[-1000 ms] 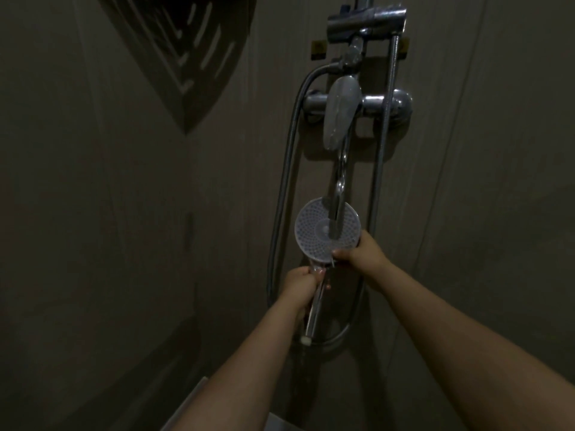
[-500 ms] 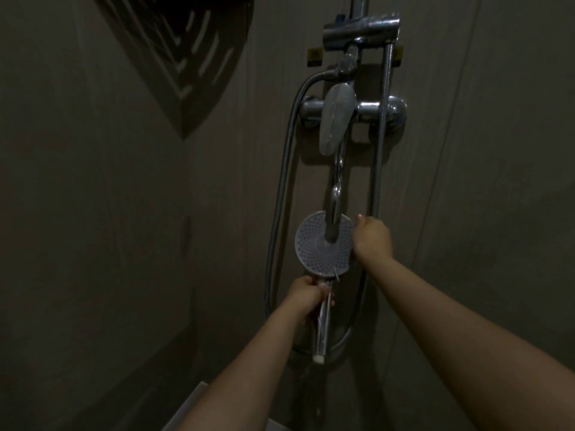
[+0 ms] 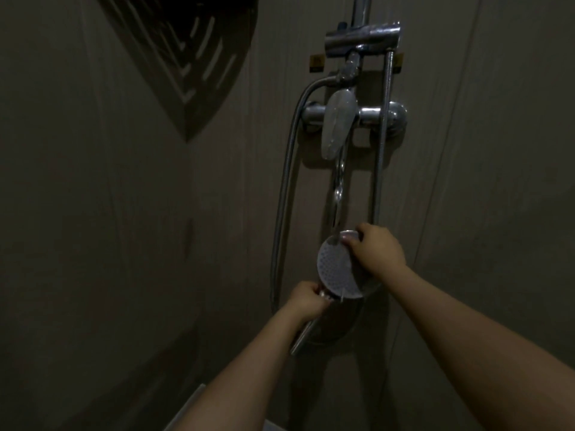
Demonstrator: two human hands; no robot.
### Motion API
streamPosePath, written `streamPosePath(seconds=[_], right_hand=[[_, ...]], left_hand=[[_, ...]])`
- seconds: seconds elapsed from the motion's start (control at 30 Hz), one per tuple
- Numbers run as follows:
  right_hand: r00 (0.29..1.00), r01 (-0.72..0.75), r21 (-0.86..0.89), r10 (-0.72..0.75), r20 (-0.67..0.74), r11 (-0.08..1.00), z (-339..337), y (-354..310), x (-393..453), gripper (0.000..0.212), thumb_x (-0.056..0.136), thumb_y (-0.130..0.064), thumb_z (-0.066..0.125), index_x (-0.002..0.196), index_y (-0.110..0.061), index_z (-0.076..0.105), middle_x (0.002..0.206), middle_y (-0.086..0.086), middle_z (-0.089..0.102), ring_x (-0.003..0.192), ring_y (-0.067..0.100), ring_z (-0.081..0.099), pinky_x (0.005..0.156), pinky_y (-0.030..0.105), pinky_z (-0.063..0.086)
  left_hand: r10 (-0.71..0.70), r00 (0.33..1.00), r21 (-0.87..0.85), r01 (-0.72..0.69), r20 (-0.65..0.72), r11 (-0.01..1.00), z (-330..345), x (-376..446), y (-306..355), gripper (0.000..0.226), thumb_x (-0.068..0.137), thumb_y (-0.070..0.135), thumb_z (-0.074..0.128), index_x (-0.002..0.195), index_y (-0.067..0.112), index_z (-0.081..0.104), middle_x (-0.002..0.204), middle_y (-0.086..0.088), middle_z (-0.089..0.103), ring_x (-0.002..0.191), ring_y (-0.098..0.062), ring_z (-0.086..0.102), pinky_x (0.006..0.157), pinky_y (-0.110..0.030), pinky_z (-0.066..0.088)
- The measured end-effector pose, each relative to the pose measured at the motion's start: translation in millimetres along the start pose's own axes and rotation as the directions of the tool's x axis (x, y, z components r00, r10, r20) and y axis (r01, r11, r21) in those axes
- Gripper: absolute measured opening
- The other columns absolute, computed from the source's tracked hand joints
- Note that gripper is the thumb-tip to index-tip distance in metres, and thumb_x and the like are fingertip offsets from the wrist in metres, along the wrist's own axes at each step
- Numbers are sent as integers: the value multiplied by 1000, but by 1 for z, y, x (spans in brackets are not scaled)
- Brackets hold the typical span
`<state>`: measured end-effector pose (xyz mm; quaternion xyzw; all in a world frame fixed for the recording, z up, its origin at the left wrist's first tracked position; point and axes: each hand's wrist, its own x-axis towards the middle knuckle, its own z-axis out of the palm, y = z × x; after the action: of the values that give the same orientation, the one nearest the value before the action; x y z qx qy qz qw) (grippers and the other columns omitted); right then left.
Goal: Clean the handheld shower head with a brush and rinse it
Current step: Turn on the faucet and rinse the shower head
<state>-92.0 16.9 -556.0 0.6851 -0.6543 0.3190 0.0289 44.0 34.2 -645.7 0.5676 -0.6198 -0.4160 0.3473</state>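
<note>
Your left hand [image 3: 306,301] grips the handle [image 3: 303,335], which runs down-left from the head [image 3: 337,270], while your right hand [image 3: 378,248] fingers clamp its upper-right rim.

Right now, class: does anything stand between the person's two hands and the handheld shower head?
Nothing visible does. The left hand already grips the handle just below the shower head, and the right hand holds its upper right rim. A stream of water falls from the tap lever onto the head.
</note>
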Motion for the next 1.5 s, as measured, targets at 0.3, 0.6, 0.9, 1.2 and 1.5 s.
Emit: streamPosePath(seconds=[0.3, 0.6, 0.9, 1.2, 1.5], right_hand=[[985, -130, 369, 162, -57, 920, 13, -7, -12, 91, 68, -37, 79, 139, -8, 30, 139, 12, 36, 126, 30, 42, 106, 44, 40], [749, -566, 483, 173, 640, 668, 29, -1, -28, 49, 95, -47, 36, 81, -6, 58, 70, 9, 53, 49, 14, 53, 47, 21, 41], [706, -467, 530, -62, 705, 708, 34, 7, -22, 29, 92, -31, 51, 79, -7, 60, 75, 13, 59, 63, 18, 56, 60, 26, 47], [777, -415, 460, 43, 627, 785, 23, 41, -15, 15, 89, -6, 57, 75, -11, 58, 65, 6, 53, 53, 12, 50, 48, 19, 41], [897, -231, 368, 50, 440, 900, 19, 14, 0, 29, 97, -9, 41, 105, 7, 64, 64, 10, 55, 40, 7, 55, 44, 18, 41]], left_hand=[[-73, 989, -255, 39, -127, 966, 6, 6, -3, 20, 84, 7, 64, 103, 0, 66, 88, -9, 61, 86, -19, 57, 77, -28, 46], [-141, 976, -806, -51, -165, 589, -6, 18, 14, 20, 90, -8, 47, 83, 7, 57, 80, -9, 62, 51, -8, 64, 49, -19, 54], [-139, 980, -912, -73, -140, 404, -6, 22, 29, 19, 92, -5, 43, 100, 5, 57, 88, -8, 62, 78, -17, 61, 65, -26, 54], [-292, 929, -967, -178, -227, 185, -4, 24, 34, 37, 91, -7, 45, 127, -1, 49, 119, -17, 57, 113, -29, 55, 93, -36, 47], [-224, 971, -926, 5, -86, 378, 6, 24, 30, 17, 91, -3, 44, 89, 7, 58, 86, -9, 61, 78, -20, 59, 70, -32, 50]])
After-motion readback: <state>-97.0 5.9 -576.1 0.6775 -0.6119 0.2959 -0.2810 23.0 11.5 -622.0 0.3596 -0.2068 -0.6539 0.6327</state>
